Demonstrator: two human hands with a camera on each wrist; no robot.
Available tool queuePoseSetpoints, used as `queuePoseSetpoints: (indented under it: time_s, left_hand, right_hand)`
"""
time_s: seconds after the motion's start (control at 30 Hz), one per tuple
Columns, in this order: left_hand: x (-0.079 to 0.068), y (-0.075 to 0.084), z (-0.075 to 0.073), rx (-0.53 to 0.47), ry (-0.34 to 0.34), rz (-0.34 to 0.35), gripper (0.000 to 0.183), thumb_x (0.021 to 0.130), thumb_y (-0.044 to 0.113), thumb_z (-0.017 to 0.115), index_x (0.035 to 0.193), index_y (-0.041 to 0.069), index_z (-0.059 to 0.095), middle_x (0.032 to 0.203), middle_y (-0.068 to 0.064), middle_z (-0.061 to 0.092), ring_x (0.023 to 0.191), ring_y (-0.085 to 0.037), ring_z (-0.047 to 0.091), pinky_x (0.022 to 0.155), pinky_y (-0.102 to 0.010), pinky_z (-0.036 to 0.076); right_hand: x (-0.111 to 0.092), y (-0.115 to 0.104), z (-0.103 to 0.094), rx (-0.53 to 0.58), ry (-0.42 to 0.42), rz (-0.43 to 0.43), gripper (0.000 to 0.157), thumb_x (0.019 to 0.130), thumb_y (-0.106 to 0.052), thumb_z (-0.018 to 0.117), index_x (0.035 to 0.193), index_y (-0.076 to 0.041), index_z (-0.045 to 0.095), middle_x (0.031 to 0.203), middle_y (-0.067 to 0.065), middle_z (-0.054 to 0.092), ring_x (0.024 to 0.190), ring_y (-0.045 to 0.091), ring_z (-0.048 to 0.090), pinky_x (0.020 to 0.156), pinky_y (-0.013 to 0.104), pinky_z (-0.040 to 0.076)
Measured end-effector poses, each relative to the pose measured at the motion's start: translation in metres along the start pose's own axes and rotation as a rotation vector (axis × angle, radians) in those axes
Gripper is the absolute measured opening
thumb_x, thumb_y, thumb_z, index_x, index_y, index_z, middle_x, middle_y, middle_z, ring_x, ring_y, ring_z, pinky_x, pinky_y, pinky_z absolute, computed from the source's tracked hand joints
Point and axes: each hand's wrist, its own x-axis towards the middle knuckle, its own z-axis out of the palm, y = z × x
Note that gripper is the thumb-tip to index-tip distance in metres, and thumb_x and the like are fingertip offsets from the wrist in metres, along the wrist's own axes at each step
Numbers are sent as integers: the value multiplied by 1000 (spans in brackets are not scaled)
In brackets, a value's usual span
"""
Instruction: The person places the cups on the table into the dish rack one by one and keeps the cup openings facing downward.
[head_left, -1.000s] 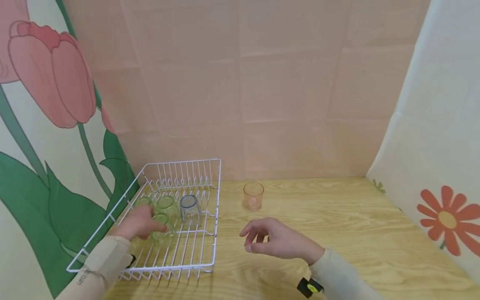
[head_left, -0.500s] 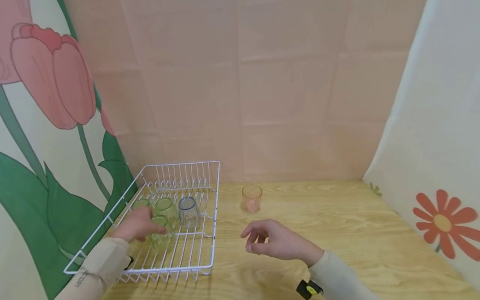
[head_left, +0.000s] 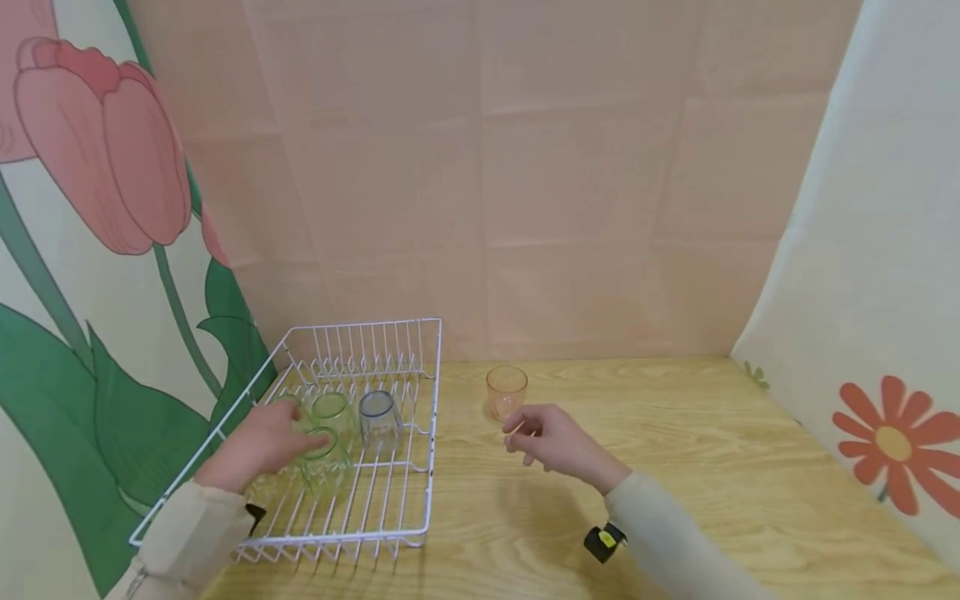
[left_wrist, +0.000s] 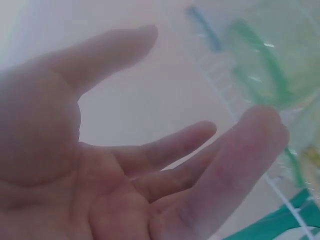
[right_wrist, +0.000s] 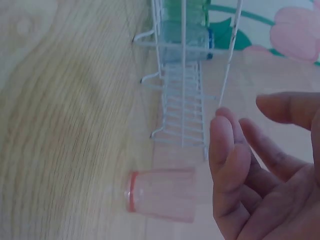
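My left hand (head_left: 258, 442) is over the left part of a white wire dish rack (head_left: 427, 500). Nothing lies between its spread thumb and fingers in the left wrist view. Close by its fingertips stand a front green glass (head_left: 328, 475), a second green glass (head_left: 333, 412) and a third green glass (head_left: 288, 403), partly hidden behind the hand. A bluish glass (head_left: 381, 427) stands to their right. My right hand (head_left: 558, 442), loosely curled and empty, is just in front of a pink glass (head_left: 507, 385) on the table, apart from it in the right wrist view (right_wrist: 165, 195).
The wood-grain table (head_left: 675, 450) reaches back to a plain pinkish cloth backdrop (head_left: 570, 192). A tulip-printed cloth (head_left: 105, 167) hangs at the left, close to the rack. On the right hangs a pale cloth (head_left: 877, 275) with a red flower.
My left hand has let go of the front green glass, lifting slightly up and left. My right hand has moved up and forward toward the pink glass.
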Motion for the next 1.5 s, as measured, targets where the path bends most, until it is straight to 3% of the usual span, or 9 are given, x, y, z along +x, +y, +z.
queuePoseSetpoints:
  time_s: [0.13,0.23,0.37,0.57,0.73,0.87,1.03,1.2,1.5]
  left_hand:
    - [-8,16,-1,57,50,78,60,89,41,72,117,-11,59,115,-28,65,83,-24,61,79,-48,53]
    - [-18,29,4,39,71,101,51,90,39,71,112,-5,62,99,-17,69,78,-21,61,71,-44,52]
    - [-35,50,17,-3,81,125,42,90,36,72,110,0,62,75,-3,61,63,-17,54,56,-34,44]
    - [-57,92,42,-12,116,273,34,86,34,77,104,8,64,75,0,60,65,-14,53,59,-35,45]
    - [-73,120,61,-14,56,449,36,86,43,75,103,13,64,81,5,64,72,-11,58,60,-33,46]
    - [-78,136,70,-7,-16,532,36,87,46,74,104,15,65,82,9,64,74,-7,58,64,-28,48]
    - [-79,148,75,14,-60,552,37,88,49,72,106,17,66,85,11,66,75,-3,59,66,-26,48]
    - [-76,156,78,53,-58,567,37,88,52,70,104,19,65,81,14,63,72,0,56,62,-25,46]
    - [-67,167,73,51,-70,534,41,88,52,70,106,16,67,76,12,61,67,-2,55,59,-26,44]
  right_hand:
    - [15,13,-5,21,134,122,14,97,-20,64,105,-9,68,87,5,70,68,26,65,51,36,50]
    - [24,20,-10,35,188,181,18,98,-23,63,104,-7,66,91,9,70,68,25,65,53,35,51]
    - [35,29,-14,56,208,220,22,98,-25,61,107,-5,62,97,13,69,71,26,66,56,37,52]
    - [52,41,-16,70,236,255,42,99,-30,59,130,-3,50,112,21,67,72,27,66,58,38,54]
    - [62,52,-12,86,230,287,61,102,-38,54,147,-2,34,121,28,64,62,19,61,62,39,55]
    - [65,58,-6,95,204,325,68,103,-43,50,151,-1,27,121,31,63,55,16,58,59,37,54]
    - [70,59,-3,80,192,358,73,103,-48,45,155,-3,21,119,30,64,55,16,59,55,31,51]
    - [77,59,-3,84,196,377,74,103,-47,45,156,-4,17,108,23,66,57,19,62,50,26,47]
    - [87,57,-2,123,211,368,67,103,-44,45,154,-5,27,97,19,71,63,26,67,50,27,49]
